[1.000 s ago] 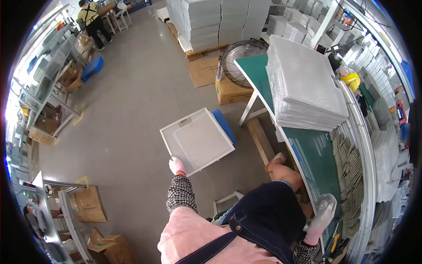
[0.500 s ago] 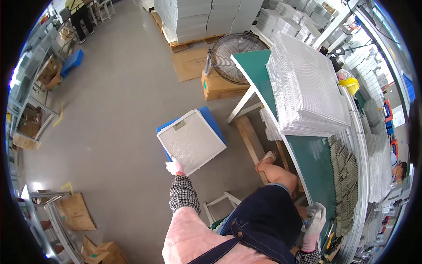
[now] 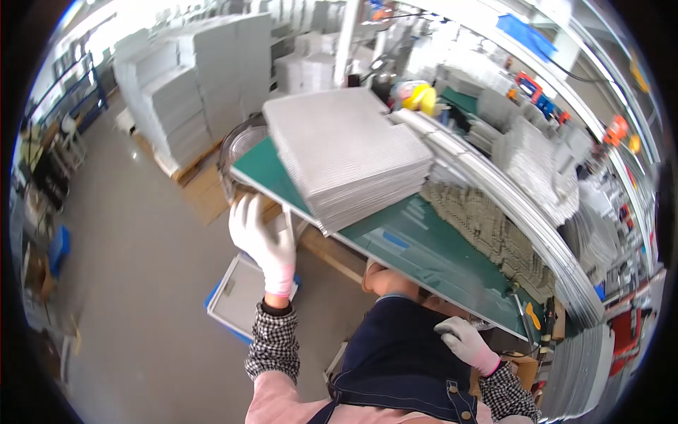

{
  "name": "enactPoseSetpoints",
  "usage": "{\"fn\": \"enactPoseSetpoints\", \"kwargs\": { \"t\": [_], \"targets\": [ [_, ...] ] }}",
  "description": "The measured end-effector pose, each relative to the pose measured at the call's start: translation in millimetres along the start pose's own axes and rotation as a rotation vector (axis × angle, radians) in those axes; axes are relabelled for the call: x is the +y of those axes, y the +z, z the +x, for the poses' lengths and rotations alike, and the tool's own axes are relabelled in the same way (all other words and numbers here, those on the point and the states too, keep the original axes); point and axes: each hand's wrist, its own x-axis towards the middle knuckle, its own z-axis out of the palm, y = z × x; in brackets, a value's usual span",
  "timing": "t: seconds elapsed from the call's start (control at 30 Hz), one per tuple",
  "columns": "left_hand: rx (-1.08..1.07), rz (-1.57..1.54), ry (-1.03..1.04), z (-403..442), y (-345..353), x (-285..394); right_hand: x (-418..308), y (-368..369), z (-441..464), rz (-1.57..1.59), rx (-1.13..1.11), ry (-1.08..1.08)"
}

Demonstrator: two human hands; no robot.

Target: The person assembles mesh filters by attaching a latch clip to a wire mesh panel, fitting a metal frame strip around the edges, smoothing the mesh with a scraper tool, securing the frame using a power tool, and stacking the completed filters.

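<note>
My left hand (image 3: 260, 240), in a white glove, is raised beside the near-left edge of the green table (image 3: 261, 169). Its fingers are stretched out and I see nothing in them. Closest to it on the table is a tall stack of silvery mesh sheets (image 3: 339, 145). Below the hand, a framed white panel (image 3: 244, 293) lies on a blue support (image 3: 210, 295), partly covered by my forearm. My right hand (image 3: 467, 344), also gloved, hovers over my lap near the table's front edge, its fingers loosely bent and apart, with nothing visible in them.
A row of greyish strips (image 3: 487, 237) lies along the table's far side, beside long white rails (image 3: 494, 184). A yellow-handled tool (image 3: 532, 316) is at the right end. Behind the table are a floor fan (image 3: 244, 141) and tall pallet stacks (image 3: 205, 78).
My view has swung right toward the table. My left hand has let go of the framed panel and risen to the table edge. My right hand has moved from the table edge over my lap.
</note>
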Motion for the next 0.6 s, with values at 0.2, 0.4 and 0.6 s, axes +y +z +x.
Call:
{"fn": "enactPoseSetpoints", "kwargs": {
  "t": [0.2, 0.4, 0.6],
  "targets": [
    [-0.455, -0.218, 0.539, 82.8, 124.6, 154.9, 25.5, -63.1, -20.0, -0.211, -0.158, -0.043],
    [-0.960, -0.151, 0.680, 73.2, 265.8, 167.5, 65.5, -143.9, -37.1, -0.343, 0.062, -0.042],
    [-1.294, -0.086, 0.498, 81.1, 277.4, 159.8, 143.0, -252.4, -39.1, -0.422, 0.418, 0.171]
  ]
}}
